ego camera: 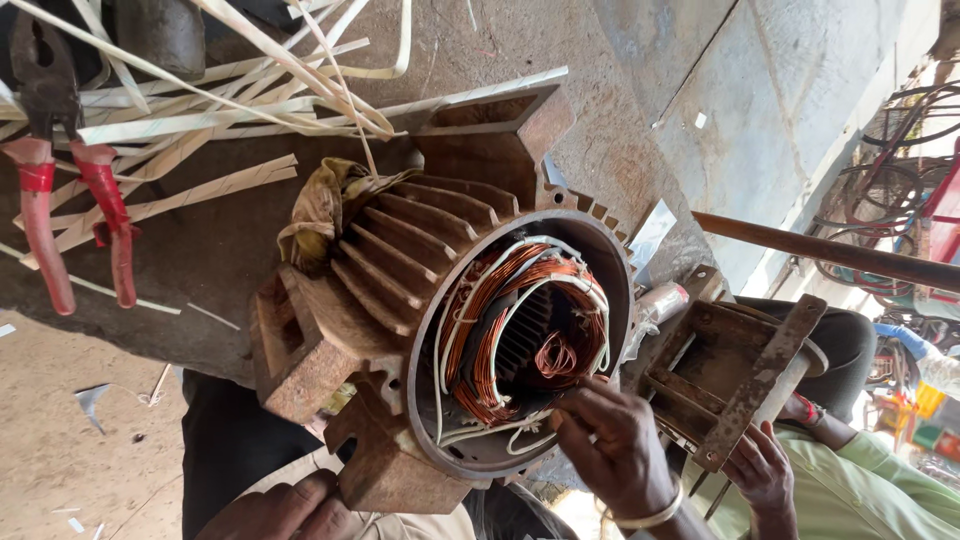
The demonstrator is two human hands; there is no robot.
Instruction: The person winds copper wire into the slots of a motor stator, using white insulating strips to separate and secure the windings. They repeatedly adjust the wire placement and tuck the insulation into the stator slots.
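Observation:
A rusty finned electric motor housing (400, 260) lies on its side with its open end towards me. Inside it are copper windings (500, 330) with white sleeved leads. My right hand (615, 445), with a metal bangle on the wrist, reaches into the lower rim of the opening, and its fingertips pinch the copper winding there. My left hand (275, 512) is at the bottom edge of the view, gripping the housing under its rusty foot (380, 470); only part of the hand shows.
Red-handled pliers (60, 180) lie at top left among several white insulation strips (200, 110). A dirty rag (320, 205) sits behind the motor. A co-worker's hand (765, 470) in a green sleeve holds a rusty metal frame (735, 375) at right. A rusty rod (830, 252) crosses above it.

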